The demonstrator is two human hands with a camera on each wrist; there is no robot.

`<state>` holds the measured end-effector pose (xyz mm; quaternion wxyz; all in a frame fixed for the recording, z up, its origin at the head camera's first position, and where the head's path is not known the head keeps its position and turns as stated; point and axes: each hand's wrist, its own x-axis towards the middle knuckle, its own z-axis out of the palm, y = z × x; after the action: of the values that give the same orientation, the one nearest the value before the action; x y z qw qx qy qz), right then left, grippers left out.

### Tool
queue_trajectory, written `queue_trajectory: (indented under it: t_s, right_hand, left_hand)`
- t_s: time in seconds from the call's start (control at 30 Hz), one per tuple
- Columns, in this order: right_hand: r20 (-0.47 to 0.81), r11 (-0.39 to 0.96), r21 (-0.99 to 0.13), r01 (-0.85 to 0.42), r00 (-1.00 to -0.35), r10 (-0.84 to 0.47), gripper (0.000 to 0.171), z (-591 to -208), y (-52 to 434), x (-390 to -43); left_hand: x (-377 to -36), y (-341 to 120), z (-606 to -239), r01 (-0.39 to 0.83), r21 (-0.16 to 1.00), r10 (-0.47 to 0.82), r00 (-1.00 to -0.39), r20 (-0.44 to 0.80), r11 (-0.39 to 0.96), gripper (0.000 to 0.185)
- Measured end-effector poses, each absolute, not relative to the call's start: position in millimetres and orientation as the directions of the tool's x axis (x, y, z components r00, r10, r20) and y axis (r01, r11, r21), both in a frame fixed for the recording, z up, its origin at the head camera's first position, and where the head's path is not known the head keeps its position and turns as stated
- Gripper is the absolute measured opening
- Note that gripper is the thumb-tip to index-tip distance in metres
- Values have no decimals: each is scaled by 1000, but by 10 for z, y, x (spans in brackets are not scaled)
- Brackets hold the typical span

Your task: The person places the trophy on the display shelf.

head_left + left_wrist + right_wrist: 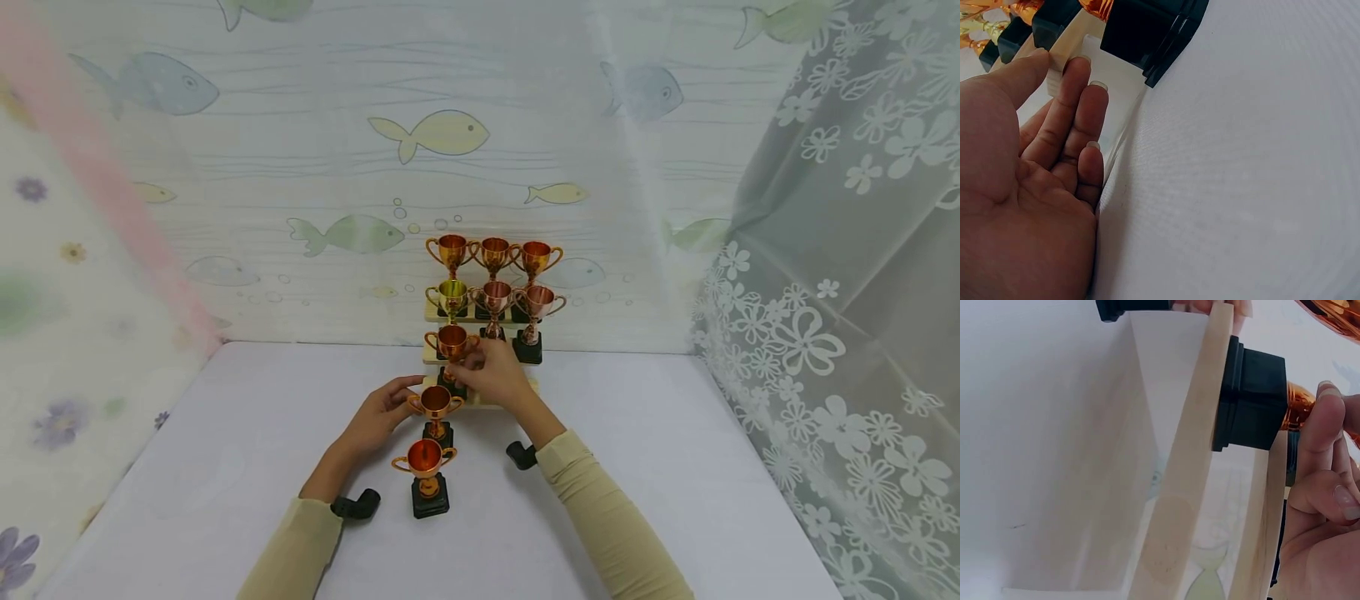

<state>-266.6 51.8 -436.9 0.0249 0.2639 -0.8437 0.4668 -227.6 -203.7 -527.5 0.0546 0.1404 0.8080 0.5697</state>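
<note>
The head view takes in the whole arrangement: a pale wooden stepped rack (480, 398) stands at the far middle of the white surface (675, 467), against a wall papered with fish. Its top step carries three copper-coloured trophy cups; the step below carries a yellow-green cup (452, 297) at the left and two rosier cups to its right.

On the lower left step stands a copper trophy (452, 343). In front of it is a second copper trophy (436, 407), and nearest the person a third trophy (425, 467) stands by itself on the surface, on a black square base.

The left hand (382, 419) lies just left of the second trophy, fingers extended toward the rack's near edge. Only the left wrist view shows the contact: the fingers (1079, 112) are straight and relaxed, their tips resting against the pale edge of the rack, gripping nothing, with black trophy bases (1141, 31) just beyond.

The right hand (491, 373) is at the copper trophy on the lower left step. The head view shows only its back. The right wrist view shows curled fingers (1325, 419) closed round the copper stem just above that trophy's black base (1254, 403), which sits on a wooden step edge (1191, 469).

Neither wrist view shows the upper cups or the lone near trophy. Each cup's bowl, seen from above in the head view, appears to hold nothing. A flowered lace curtain (840, 317) hangs at the right.
</note>
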Motion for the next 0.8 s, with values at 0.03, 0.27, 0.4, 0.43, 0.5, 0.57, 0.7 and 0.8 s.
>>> queue_trajectory:
  t_s: [0.03, 0.27, 0.4, 0.43, 0.5, 0.57, 0.7, 0.8]
  right_hand:
    - [291, 416, -780, -467, -860, -420, 20, -4381, 522, -2664]
    - [300, 388, -806, -447, -873, -384, 18, -4467, 577, -2641]
    - [300, 371, -820, -436, -880, -369, 17, -4494, 634, -2601]
    - [301, 370, -821, -435, -881, -366, 16, -4502, 650, -2589]
    - [309, 360, -824, -438, -879, -363, 16, -4504, 679, -2558]
    - [312, 356, -826, -438, -879, -360, 16, -4512, 708, -2528]
    - [310, 323, -842, -432, -877, -366, 17, -4544, 760, -2469]
    - [295, 302, -857, -418, -878, -378, 16, -4605, 789, -2430]
  left_hand:
    - [-2274, -2038, -5275, 161, 937, 288, -955, 68, 311, 48]
    - [-2284, -2047, -5289, 163, 935, 290, -955, 68, 317, 49]
    - [-2294, -2047, -5293, 172, 931, 290, -954, 76, 322, 49]
    - [-2293, -2047, -5291, 169, 931, 289, -955, 73, 323, 49]
    - [-2290, -2047, -5290, 159, 934, 286, -956, 65, 320, 48]
    - [-2284, -2045, -5287, 148, 936, 282, -958, 55, 319, 48]
    - [-2281, -2043, -5287, 137, 940, 278, -959, 48, 313, 47]
    - [-2283, -2041, -5287, 146, 938, 281, -958, 54, 316, 47]
